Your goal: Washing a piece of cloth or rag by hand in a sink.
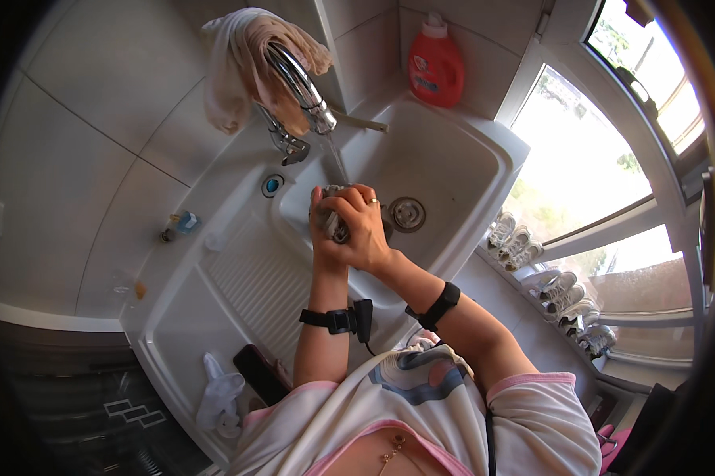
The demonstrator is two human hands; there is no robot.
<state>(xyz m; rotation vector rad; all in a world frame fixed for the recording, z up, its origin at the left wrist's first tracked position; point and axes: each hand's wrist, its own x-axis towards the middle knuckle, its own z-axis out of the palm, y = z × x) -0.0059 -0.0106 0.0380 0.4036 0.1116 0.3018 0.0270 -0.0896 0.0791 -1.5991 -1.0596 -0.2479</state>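
My left hand (322, 232) and my right hand (362, 228) are closed together around a bunched, wet grey cloth (339, 225), squeezing it from both sides. Most of the cloth is hidden by my fingers, so its exact kind does not show. Water runs from the chrome faucet (300, 81) in a thin stream (337, 159) down to my hands. They are over the left part of the white sink basin (460, 147), beside the metal drain (407, 214).
Pale cloths (232, 71) drape over the faucet. A red detergent bottle (437, 67) stands on the back corner. Left of the basin is a ribbed washboard (250, 278), with a dark phone (260, 373) and crumpled white fabric (221, 393) nearer me. Several shoes (563, 293) line the window side.
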